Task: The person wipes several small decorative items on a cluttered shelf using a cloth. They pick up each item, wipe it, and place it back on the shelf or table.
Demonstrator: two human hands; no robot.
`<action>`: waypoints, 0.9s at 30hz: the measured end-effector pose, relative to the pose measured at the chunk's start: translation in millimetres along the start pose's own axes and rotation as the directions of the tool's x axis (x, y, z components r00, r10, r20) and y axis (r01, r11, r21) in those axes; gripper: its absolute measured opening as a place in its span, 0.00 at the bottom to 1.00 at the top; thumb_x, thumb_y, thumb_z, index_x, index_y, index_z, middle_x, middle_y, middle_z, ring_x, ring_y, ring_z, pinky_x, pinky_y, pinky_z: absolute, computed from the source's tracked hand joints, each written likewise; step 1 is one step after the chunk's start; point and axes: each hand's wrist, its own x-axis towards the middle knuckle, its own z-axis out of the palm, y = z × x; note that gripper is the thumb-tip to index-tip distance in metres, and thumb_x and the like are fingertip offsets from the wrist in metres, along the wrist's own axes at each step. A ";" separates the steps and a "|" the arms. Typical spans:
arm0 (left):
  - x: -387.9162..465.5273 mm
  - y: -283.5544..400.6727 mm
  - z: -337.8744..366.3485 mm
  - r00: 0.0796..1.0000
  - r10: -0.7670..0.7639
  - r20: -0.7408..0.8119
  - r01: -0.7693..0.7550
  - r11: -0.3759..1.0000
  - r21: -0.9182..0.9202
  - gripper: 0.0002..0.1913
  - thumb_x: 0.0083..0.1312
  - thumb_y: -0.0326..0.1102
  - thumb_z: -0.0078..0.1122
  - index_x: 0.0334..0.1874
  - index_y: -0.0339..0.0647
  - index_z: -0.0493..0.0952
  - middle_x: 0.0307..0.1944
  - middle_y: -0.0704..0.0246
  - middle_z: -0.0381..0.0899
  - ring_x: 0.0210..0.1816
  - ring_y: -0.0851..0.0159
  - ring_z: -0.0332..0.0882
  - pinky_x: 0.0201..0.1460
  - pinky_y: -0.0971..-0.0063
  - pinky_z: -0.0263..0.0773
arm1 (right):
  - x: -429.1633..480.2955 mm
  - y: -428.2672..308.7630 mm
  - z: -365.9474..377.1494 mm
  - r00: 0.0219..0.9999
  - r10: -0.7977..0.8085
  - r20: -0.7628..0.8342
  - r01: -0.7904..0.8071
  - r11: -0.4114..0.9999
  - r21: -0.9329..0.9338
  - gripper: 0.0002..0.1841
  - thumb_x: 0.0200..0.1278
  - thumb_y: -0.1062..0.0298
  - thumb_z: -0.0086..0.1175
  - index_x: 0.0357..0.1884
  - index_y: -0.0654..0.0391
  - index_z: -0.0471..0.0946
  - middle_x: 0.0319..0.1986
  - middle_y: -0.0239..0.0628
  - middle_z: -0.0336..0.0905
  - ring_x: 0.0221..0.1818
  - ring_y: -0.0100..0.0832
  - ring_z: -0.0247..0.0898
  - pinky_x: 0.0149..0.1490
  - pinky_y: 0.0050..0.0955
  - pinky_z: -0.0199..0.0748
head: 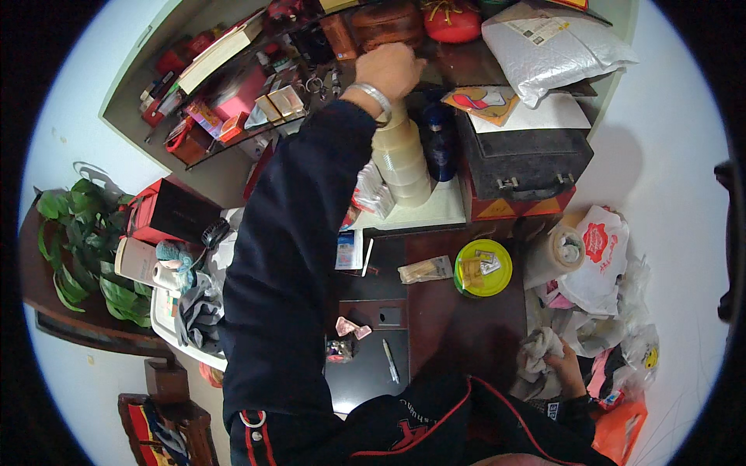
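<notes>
My left arm reaches far forward, and my left hand (pixel 389 74), with a silver bracelet at the wrist, is just above a tall stack of clear packing tape rolls (pixel 402 166). Its fingers look curled, but their far side is hidden, so I cannot tell whether they hold anything. A brown case (pixel 387 24) lies on the shelf behind it, and a dark blue bottle (pixel 440 145) stands right of the rolls. At the lower right, my right hand (pixel 565 366) grips a crumpled grey cloth (pixel 535 358) at the desk's edge.
On the desk are a yellow-lidded tub (pixel 500 278), a packet of wooden sticks (pixel 426 270) and a pen (pixel 390 361). A black case (pixel 524 157) stands at the back right beneath a grey mailing bag (pixel 553 49). Plastic bags (pixel 597 262) crowd the right; a leafy plant (pixel 87 250) is left.
</notes>
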 end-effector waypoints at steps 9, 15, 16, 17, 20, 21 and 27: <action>8.0 -4.0 -5.9 0.993 -0.072 0.094 0.050 0.976 0.212 0.12 0.59 0.33 0.56 0.40 0.39 0.86 0.41 0.54 0.86 0.45 0.49 0.85 0.45 0.57 0.80 | -15.5 -24.9 0.3 1.000 -0.007 -0.011 0.006 0.997 -0.074 0.33 0.49 0.77 0.60 0.63 0.64 0.70 0.50 0.36 0.79 0.52 0.32 0.76 0.59 0.31 0.71; -17.2 -72.9 1.0 0.976 -0.217 -0.030 0.215 0.927 0.308 0.09 0.61 0.33 0.58 0.40 0.42 0.85 0.46 0.54 0.82 0.48 0.51 0.84 0.45 0.60 0.81 | -29.0 -132.5 -19.3 0.990 -0.140 0.022 0.142 0.959 -0.246 0.38 0.43 0.73 0.61 0.64 0.64 0.69 0.52 0.37 0.78 0.54 0.31 0.74 0.61 0.31 0.70; -19.4 -81.1 3.5 0.977 -0.205 -0.063 0.214 0.921 0.326 0.10 0.60 0.34 0.59 0.41 0.42 0.85 0.46 0.54 0.81 0.47 0.50 0.84 0.46 0.61 0.81 | -31.7 -160.9 -18.9 0.979 -0.188 0.080 0.201 0.957 -0.207 0.39 0.42 0.71 0.62 0.64 0.63 0.69 0.53 0.37 0.78 0.55 0.31 0.73 0.62 0.31 0.70; -21.0 -87.3 6.2 0.976 -0.201 -0.081 0.217 0.911 0.350 0.10 0.60 0.34 0.60 0.41 0.42 0.85 0.46 0.55 0.80 0.46 0.50 0.83 0.46 0.61 0.80 | -24.6 -188.8 -12.2 0.983 -0.179 0.044 0.184 0.925 -0.333 0.41 0.39 0.73 0.62 0.64 0.63 0.69 0.53 0.37 0.78 0.55 0.31 0.73 0.63 0.32 0.68; -19.7 -94.9 14.1 0.977 -0.174 -0.125 0.208 0.913 0.352 0.12 0.59 0.35 0.61 0.43 0.43 0.84 0.46 0.57 0.78 0.46 0.51 0.82 0.43 0.62 0.80 | -21.9 -270.9 20.8 0.930 -0.334 0.156 0.369 0.849 -0.379 0.45 0.37 0.74 0.64 0.67 0.64 0.67 0.56 0.36 0.76 0.58 0.29 0.72 0.67 0.32 0.65; -20.0 -95.6 16.3 0.975 -0.171 -0.140 0.210 0.913 0.348 0.12 0.59 0.36 0.61 0.43 0.43 0.84 0.46 0.58 0.78 0.46 0.52 0.81 0.43 0.61 0.79 | -21.1 -295.9 36.0 0.903 -0.395 0.166 0.428 0.810 -0.401 0.46 0.37 0.73 0.64 0.68 0.65 0.66 0.57 0.36 0.76 0.58 0.29 0.72 0.67 0.31 0.64; -28.4 -93.8 20.0 0.966 -0.170 -0.197 0.230 0.912 0.340 0.11 0.61 0.36 0.59 0.44 0.44 0.84 0.49 0.61 0.77 0.53 0.53 0.75 0.50 0.57 0.73 | 11.9 -409.7 145.3 0.453 -0.831 0.322 0.843 0.282 -0.457 0.33 0.53 0.66 0.54 0.65 0.62 0.69 0.55 0.39 0.76 0.57 0.33 0.71 0.63 0.31 0.67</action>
